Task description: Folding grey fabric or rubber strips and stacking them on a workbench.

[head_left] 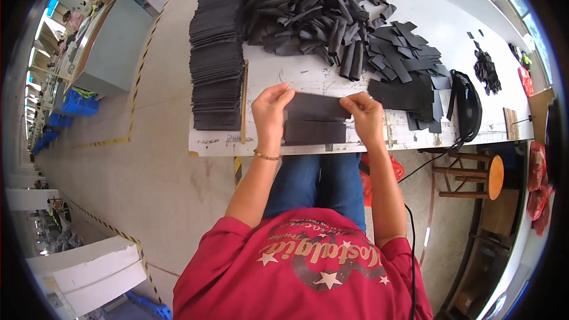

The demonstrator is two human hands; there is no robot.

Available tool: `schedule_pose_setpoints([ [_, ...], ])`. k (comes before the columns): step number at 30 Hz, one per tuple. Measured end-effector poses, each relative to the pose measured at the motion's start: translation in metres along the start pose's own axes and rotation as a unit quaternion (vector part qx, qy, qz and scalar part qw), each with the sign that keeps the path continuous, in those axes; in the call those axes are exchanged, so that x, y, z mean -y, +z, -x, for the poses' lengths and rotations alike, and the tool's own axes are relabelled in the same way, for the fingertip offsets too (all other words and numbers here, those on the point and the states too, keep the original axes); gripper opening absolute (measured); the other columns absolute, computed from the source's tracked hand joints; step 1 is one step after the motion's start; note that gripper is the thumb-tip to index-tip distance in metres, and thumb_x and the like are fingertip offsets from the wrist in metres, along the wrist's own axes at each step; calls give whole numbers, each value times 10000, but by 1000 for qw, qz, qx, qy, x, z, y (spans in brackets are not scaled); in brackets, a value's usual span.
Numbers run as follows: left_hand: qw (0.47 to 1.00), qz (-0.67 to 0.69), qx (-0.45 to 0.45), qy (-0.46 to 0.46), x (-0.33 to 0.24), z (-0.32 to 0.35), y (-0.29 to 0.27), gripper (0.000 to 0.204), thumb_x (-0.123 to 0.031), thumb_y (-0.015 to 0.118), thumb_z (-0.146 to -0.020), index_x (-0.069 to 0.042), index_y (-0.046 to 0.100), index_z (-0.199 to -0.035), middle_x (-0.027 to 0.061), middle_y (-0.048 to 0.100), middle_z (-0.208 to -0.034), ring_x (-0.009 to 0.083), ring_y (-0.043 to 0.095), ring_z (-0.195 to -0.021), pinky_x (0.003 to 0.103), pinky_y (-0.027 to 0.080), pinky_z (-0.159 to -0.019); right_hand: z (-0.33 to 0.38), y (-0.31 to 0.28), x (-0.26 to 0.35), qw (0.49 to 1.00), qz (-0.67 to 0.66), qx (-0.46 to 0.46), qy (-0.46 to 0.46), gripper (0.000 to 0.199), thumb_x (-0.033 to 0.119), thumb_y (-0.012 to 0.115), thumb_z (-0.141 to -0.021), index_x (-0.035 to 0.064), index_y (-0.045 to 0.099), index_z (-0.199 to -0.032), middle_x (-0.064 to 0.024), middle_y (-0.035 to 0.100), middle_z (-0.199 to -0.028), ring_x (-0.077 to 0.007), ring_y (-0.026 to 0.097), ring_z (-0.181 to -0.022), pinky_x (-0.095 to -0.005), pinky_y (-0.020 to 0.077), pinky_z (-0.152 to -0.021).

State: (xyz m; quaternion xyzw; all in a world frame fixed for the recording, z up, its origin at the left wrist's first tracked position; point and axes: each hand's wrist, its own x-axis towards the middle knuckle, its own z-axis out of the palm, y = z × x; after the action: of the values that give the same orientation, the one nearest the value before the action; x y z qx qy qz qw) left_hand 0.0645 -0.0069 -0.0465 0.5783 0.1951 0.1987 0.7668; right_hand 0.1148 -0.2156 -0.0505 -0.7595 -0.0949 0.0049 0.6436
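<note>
Between my two hands, a black rectangular piece of sheet material (317, 105) is stretched out over the near edge of the white table (216, 140). Its left upper corner is pinched in my left hand (270, 109), and its right upper corner in my right hand (366, 117). Another black rectangle (314, 133) lies just below it at the table edge, partly overlapped. Right of my right hand lie larger flat black pieces (403, 95). Whether the held piece is cloth or leather-like, I cannot tell.
A long stack of black pieces (216, 53) runs along the left, beside a thin wooden strip (244, 104). Behind are heaped rolled black pieces (308, 12) and loose flat strips (409, 53). A black corded object (467, 106) stands right; a wooden stool (495, 176) is below.
</note>
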Motion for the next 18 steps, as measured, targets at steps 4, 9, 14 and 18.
schedule_pose_setpoints([
  [4,996,4,-85,32,25,-16,-19,165,-33,672,-867,46,653,-1011,106,684,-882,137,654,-790,229,512,-695,-2,5,-34,987,157,-10,-15,127,136,739,-787,17,727,-829,-108,635,-727,-210,552,-655,-321,450,-631],
  [9,993,-50,-21,106,3,-61,16,163,-88,637,-913,33,648,-1023,82,677,-858,114,643,-731,215,489,-635,-17,-18,-34,949,299,16,-97,168,199,713,-814,51,722,-892,-115,665,-858,-320,591,-798,-396,477,-719],
  [14,983,-142,96,63,22,-128,94,190,-158,624,-935,8,675,-1012,58,689,-846,101,648,-688,204,487,-608,-105,-81,-58,881,389,-245,-108,153,170,644,-860,37,675,-930,-145,641,-952,-345,588,-889,-417,481,-768],
  [18,936,-331,28,116,60,-168,125,250,-242,681,-887,5,705,-921,64,686,-731,99,645,-649,243,491,-590,-151,-88,-89,786,551,-245,-137,187,204,643,-861,27,676,-911,-122,643,-993,-316,584,-951,-409,484,-798],
])
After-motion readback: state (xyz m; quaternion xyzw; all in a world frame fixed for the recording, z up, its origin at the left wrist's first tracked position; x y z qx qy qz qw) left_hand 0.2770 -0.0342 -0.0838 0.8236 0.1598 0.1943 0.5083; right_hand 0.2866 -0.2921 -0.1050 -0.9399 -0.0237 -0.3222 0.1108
